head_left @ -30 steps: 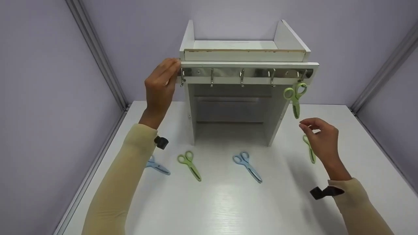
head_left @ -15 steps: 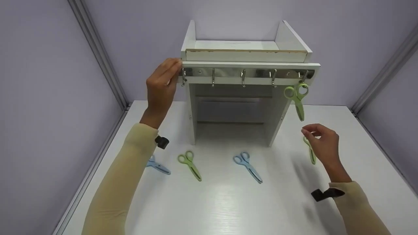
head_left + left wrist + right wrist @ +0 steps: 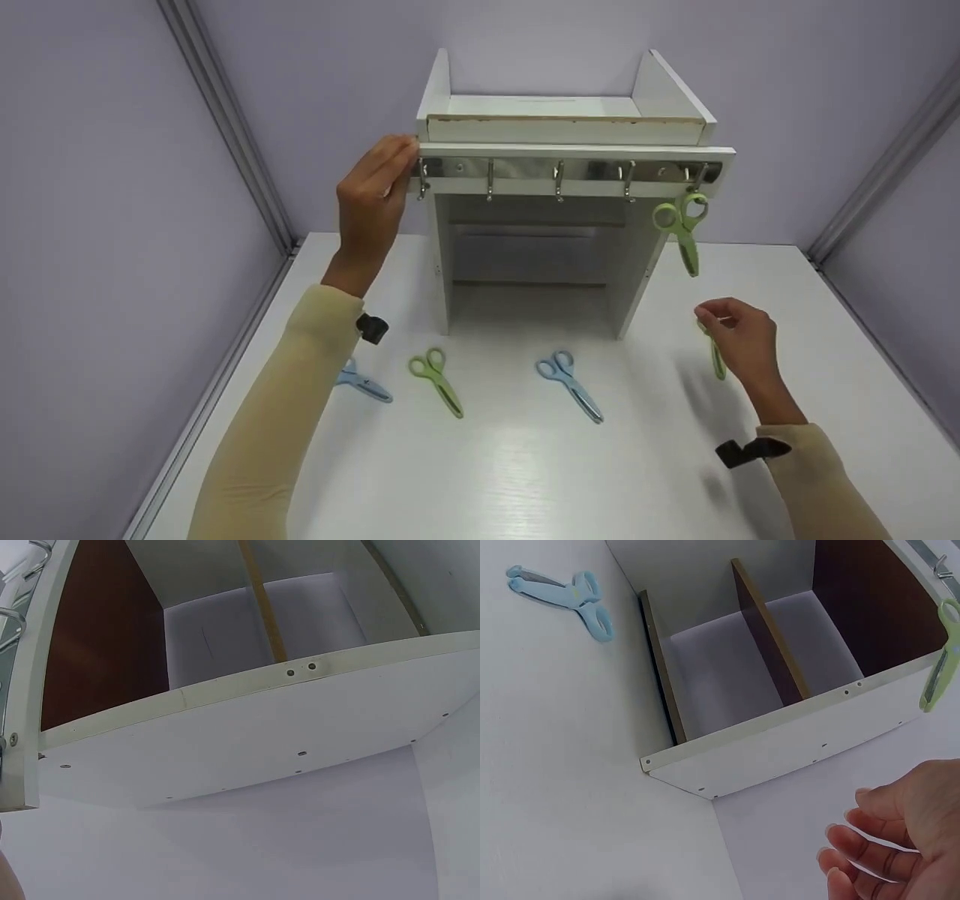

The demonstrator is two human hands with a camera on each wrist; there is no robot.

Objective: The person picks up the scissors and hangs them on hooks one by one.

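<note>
A white shelf unit (image 3: 525, 247) is seen standing on the white worktop (image 3: 525, 465), with a metal hook rail (image 3: 566, 169) fixed across its front edge. The left end of the rail board is touched by the left hand (image 3: 371, 202), fingers laid fairly straight against the edge; nothing is gripped. In the left wrist view only the underside of the shelf unit (image 3: 247, 742) and a sliver of the rail are shown; the hand itself is barely in frame.

A green pair of scissors (image 3: 681, 229) is hung by one handle loop from the rightmost hook, blades pointing down. The same hanging pair (image 3: 939, 660) is seen at the right edge of the right wrist view.

The right hand (image 3: 739, 341) is held low over the worktop, right of the shelf unit, fingers loosely curled and holding nothing. Directly beneath and behind it a second green pair (image 3: 716, 356) is lying on the worktop, partly hidden by the fingers; whether it is touched cannot be told. In the right wrist view the right hand (image 3: 900, 840) is shown with relaxed, slightly bent fingers (image 3: 862, 829).

Noted on the worktop in front of the unit: a blue pair (image 3: 570, 384) near centre, a green pair (image 3: 436, 379) left of it, and another blue pair (image 3: 361, 382) partly covered by the left sleeve (image 3: 277, 420).
</note>
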